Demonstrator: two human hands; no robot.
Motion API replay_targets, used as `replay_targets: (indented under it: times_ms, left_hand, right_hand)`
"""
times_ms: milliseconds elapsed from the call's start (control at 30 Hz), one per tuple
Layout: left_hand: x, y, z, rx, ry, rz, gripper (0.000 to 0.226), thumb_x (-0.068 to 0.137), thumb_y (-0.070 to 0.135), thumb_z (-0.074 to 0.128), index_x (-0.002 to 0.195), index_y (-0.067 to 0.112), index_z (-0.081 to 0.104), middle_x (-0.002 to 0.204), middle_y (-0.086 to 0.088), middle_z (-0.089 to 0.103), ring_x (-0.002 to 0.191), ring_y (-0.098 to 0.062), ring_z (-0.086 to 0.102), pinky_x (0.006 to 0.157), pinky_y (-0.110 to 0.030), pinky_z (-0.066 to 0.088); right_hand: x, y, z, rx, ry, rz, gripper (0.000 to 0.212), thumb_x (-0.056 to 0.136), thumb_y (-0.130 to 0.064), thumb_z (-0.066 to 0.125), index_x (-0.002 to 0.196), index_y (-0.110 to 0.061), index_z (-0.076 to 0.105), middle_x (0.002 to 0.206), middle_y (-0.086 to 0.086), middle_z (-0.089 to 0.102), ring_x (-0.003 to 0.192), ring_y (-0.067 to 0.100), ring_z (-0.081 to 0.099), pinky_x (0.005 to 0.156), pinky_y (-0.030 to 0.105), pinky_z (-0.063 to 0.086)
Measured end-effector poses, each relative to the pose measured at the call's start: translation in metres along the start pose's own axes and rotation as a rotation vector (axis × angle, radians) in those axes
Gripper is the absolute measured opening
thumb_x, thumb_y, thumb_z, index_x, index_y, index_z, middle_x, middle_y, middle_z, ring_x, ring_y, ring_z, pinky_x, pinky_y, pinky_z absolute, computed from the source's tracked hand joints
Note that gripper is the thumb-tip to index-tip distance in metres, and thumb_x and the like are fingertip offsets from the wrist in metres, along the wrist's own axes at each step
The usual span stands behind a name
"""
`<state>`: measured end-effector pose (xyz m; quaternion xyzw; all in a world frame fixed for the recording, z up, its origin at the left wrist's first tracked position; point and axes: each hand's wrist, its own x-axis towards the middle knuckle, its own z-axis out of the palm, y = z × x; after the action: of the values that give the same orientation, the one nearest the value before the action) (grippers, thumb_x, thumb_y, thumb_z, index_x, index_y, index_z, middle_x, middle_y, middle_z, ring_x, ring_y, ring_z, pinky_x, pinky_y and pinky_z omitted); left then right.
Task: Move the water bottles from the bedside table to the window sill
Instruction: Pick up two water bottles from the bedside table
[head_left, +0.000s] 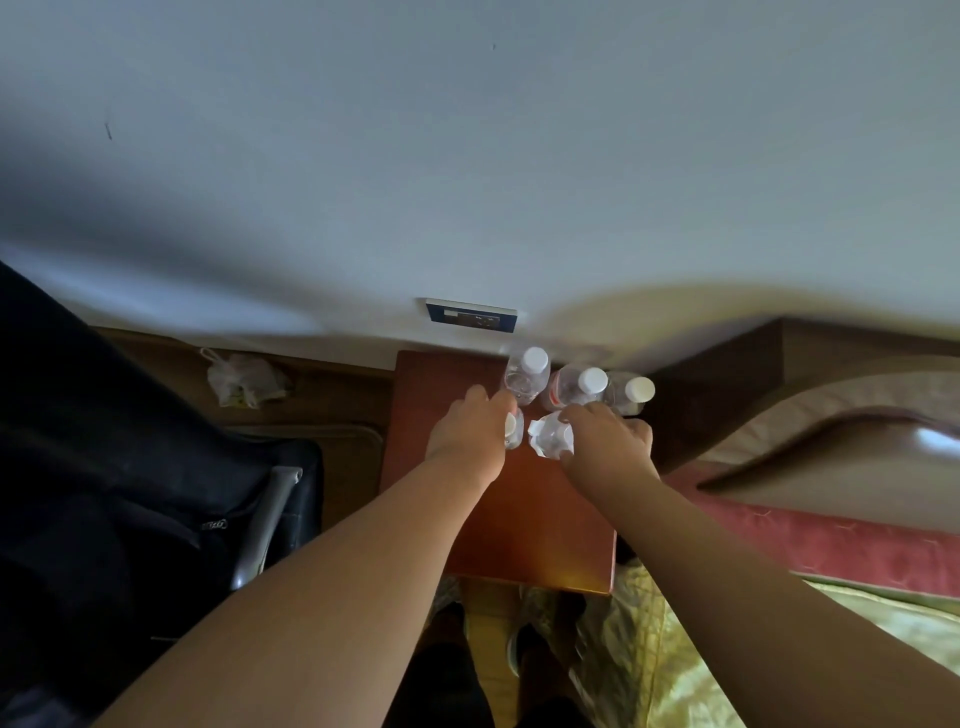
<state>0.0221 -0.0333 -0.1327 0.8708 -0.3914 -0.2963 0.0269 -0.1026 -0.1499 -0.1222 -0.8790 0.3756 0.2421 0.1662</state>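
Observation:
Several clear plastic water bottles with white caps stand on the reddish wooden bedside table (524, 530). Three stand in a row at the back by the wall: one (527, 376), one with a red label (576, 387) and one at the right (636, 395). My left hand (467, 431) curls around a front bottle (513, 428), mostly hidden by the fingers. My right hand (608, 439) grips another front bottle (550, 436) from its right side. The window sill is not in view.
A wall panel with switches (470, 316) sits just above the table. A dark bag (130, 467) fills the left side, with a plastic bag (244, 379) on the floor behind it. The bed with its headboard (779, 374) lies to the right.

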Motion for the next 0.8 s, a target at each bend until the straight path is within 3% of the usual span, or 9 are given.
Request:
replay_targets:
  times_ms: [233, 433, 567, 667, 800]
  left_hand:
    - [-0.006, -0.002, 0.006, 0.045, 0.124, 0.061, 0.047, 0.084, 0.022, 0.079, 0.122, 0.021, 0.053, 0.118, 0.0, 0.057, 0.107, -0.02, 0.058, 0.079, -0.032, 0.054]
    - [-0.04, -0.012, 0.001, 0.07, 0.189, 0.084, 0.044, 0.084, 0.03, 0.079, 0.122, 0.022, 0.056, 0.119, 0.003, 0.058, 0.107, -0.016, 0.056, 0.081, -0.028, 0.052]
    - [-0.073, -0.011, -0.023, -0.033, 0.229, 0.081, 0.043, 0.084, 0.04, 0.078, 0.119, 0.021, 0.06, 0.116, 0.003, 0.062, 0.108, -0.015, 0.057, 0.088, -0.03, 0.053]
    - [-0.105, -0.002, -0.051, -0.119, 0.276, 0.098, 0.041, 0.085, 0.041, 0.076, 0.117, 0.02, 0.061, 0.115, 0.002, 0.062, 0.111, -0.016, 0.056, 0.092, -0.033, 0.052]
    - [-0.149, 0.016, -0.095, -0.296, 0.388, 0.164, 0.039, 0.086, 0.042, 0.072, 0.116, 0.021, 0.061, 0.119, 0.005, 0.059, 0.114, -0.008, 0.052, 0.099, -0.034, 0.049]
  right_hand:
    - [0.002, 0.004, 0.004, 0.12, -0.002, -0.018, 0.043, 0.087, -0.013, 0.065, 0.127, -0.028, 0.058, 0.131, -0.001, 0.055, 0.122, 0.023, 0.055, 0.101, 0.041, 0.033]
    - [-0.023, 0.013, -0.011, 0.277, -0.026, -0.081, 0.031, 0.086, -0.029, 0.067, 0.117, -0.026, 0.062, 0.128, -0.002, 0.057, 0.116, 0.024, 0.057, 0.099, 0.04, 0.039]
    - [-0.057, 0.014, -0.039, 0.404, 0.039, -0.121, 0.036, 0.081, -0.031, 0.069, 0.117, -0.032, 0.066, 0.121, -0.006, 0.063, 0.111, 0.02, 0.058, 0.095, 0.043, 0.049]
    - [-0.086, 0.016, -0.062, 0.494, 0.11, -0.146, 0.038, 0.082, -0.03, 0.07, 0.118, -0.038, 0.064, 0.122, -0.012, 0.061, 0.113, 0.016, 0.056, 0.095, 0.039, 0.049]
    - [-0.129, 0.017, -0.106, 0.646, 0.167, -0.227, 0.036, 0.09, -0.027, 0.071, 0.123, -0.033, 0.059, 0.122, -0.013, 0.053, 0.108, 0.006, 0.053, 0.096, 0.032, 0.049]
